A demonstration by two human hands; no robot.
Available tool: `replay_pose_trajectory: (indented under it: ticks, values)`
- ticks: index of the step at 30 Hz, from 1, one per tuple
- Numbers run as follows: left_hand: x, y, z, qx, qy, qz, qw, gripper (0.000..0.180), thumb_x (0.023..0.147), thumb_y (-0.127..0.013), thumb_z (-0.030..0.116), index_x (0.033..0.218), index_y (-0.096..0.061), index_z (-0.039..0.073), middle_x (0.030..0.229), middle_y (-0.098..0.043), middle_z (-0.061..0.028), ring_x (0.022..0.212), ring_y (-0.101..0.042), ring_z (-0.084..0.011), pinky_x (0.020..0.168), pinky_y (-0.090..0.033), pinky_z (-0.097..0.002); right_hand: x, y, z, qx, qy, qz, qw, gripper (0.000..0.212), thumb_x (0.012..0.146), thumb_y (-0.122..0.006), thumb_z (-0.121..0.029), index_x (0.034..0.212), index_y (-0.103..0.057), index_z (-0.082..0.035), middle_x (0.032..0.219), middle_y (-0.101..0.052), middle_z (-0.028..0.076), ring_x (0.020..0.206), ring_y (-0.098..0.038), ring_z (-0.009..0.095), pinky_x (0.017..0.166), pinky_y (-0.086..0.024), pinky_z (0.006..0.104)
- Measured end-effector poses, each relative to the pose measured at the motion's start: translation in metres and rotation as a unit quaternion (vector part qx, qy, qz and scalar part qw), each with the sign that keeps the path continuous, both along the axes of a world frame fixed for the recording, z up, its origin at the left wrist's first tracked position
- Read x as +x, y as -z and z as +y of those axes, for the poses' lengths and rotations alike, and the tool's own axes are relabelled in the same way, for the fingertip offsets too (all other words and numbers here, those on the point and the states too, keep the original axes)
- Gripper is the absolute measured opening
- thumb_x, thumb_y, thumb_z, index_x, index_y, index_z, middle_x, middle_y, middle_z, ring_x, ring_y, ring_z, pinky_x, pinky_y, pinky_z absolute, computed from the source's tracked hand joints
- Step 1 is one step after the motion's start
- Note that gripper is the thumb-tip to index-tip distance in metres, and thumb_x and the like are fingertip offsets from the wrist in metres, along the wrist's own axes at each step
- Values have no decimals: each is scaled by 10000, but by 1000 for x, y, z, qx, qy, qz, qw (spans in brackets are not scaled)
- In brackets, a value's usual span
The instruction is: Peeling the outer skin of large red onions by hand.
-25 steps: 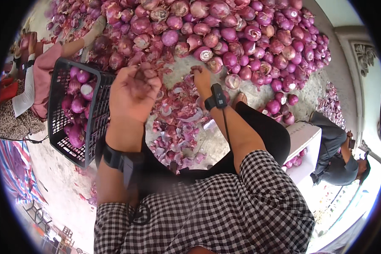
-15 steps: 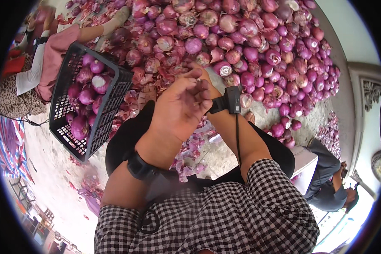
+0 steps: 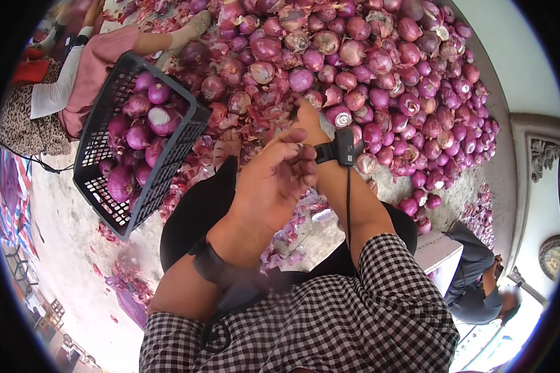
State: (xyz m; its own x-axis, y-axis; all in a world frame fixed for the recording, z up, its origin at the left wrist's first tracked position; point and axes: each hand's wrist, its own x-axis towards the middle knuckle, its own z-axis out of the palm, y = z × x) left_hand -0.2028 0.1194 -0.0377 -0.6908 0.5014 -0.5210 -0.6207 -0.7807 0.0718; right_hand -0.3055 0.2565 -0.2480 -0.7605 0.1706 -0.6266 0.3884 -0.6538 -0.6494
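Note:
My left hand (image 3: pixel 274 178) hovers in front of me, above the papery skins, its palm turned inward and the fingers curled in. Anything between those fingers is too small or too hidden to make out. Just beyond it is my right hand (image 3: pixel 310 119), reaching toward the near edge of a big heap of red onions (image 3: pixel 379 62). Its fingers are largely covered by the left hand and blend into the loose onion skins (image 3: pixel 255 127). One trimmed onion (image 3: pixel 338 116) with a pale cut end lies right beside the right hand.
At left a tilted black plastic basket (image 3: pixel 196 121) holds several peeled onions (image 3: pixel 137 133). Beyond it sits another person in a pink garment (image 3: pixel 103 68). A white box (image 3: pixel 438 252) stands at my right, near a person in dark clothes (image 3: pixel 479 298). A purple bag (image 3: pixel 128 298) lies at lower left.
The whole view has shifted a little. My left hand has come slightly nearer to my body, fingers still curled. The right hand stays by the skins at the heap's edge.

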Motion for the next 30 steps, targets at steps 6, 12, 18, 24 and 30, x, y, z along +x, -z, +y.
replay_pose_trajectory:
  ticks: [6,12,18,24,30]
  values:
    - [2,-2,-5,11,-3,16,1000,226,863,-505,97,1081,-519,41,877,-581,-92,749,-560,-179,680,-478,-314,-42,-12,-4,414,-154,245,863,311,817,-522,-33,1122,-555,18,1004,-629,126,874,-606,257,801,-479,321]
    - [2,-5,-47,-35,-59,5,998,235,860,-534,108,1085,-518,42,877,-580,-87,758,-557,-183,689,-483,-318,-52,5,-26,663,-193,317,650,497,744,-573,-49,1228,-477,14,1184,-523,218,1165,-441,414,1025,-334,446]
    - [-12,-12,-82,-79,-138,13,987,200,826,-562,95,1024,-559,66,862,-537,-49,784,-493,-164,683,-429,-276,-89,37,-45,434,-120,184,874,422,892,-526,-152,1268,-451,24,1132,-568,169,1024,-575,277,828,-491,372]
    - [-2,9,-79,-50,-85,22,995,287,833,-569,105,1114,-544,50,917,-585,-69,842,-552,-195,738,-469,-311,-95,-110,-79,-237,-105,19,966,249,906,-491,-124,1120,-523,1,1082,-582,178,983,-577,278,752,-489,399]
    - [18,-8,-16,-83,154,109,979,393,834,-571,136,1216,-512,66,1123,-573,-95,1029,-559,-200,849,-455,-367,-121,-215,-59,-147,-180,151,961,160,860,-481,-34,1002,-555,-29,935,-585,105,820,-542,207,660,-459,362]
